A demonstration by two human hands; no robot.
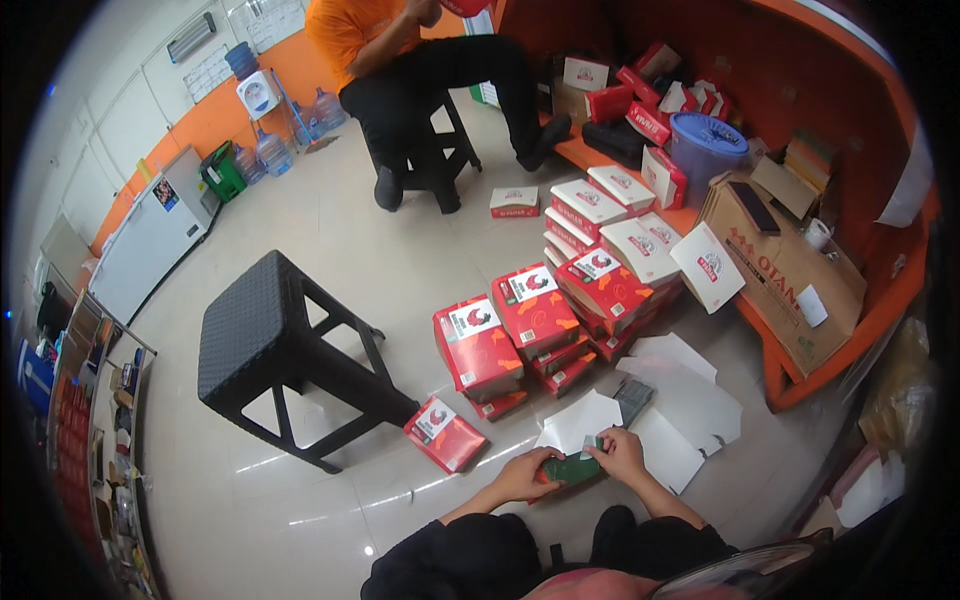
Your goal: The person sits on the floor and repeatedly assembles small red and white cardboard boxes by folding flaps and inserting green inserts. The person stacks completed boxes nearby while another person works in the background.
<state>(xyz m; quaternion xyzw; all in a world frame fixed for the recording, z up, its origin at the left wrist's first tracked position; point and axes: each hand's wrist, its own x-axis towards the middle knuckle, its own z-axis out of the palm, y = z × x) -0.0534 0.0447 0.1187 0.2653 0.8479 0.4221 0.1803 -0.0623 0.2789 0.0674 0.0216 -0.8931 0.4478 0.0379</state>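
Low in front of my lap, a partly folded carton [572, 470] with a green panel, a bit of red and a raised white flap lies between my hands. My left hand [530, 474] grips its left side, fingers wrapped over the edge. On the right side, my right hand [620, 456] is closed over the carton's edge, its fingertips at a small pale piece [591, 446] that I cannot make out clearly. Just beyond sits a dark grey bundle [634, 398], details too small to tell. Unfolded white carton sheets [690, 415] spread on the floor to the right.
Stacks of red folded boxes [485, 350] and white-topped boxes [640, 248] stand ahead. One red box [446, 434] lies by a black stool [262, 335] at left. A brown cardboard box [790, 270] leans at right near a blue-lidded bucket [708, 140]. A person in orange [360, 40] sits beyond.
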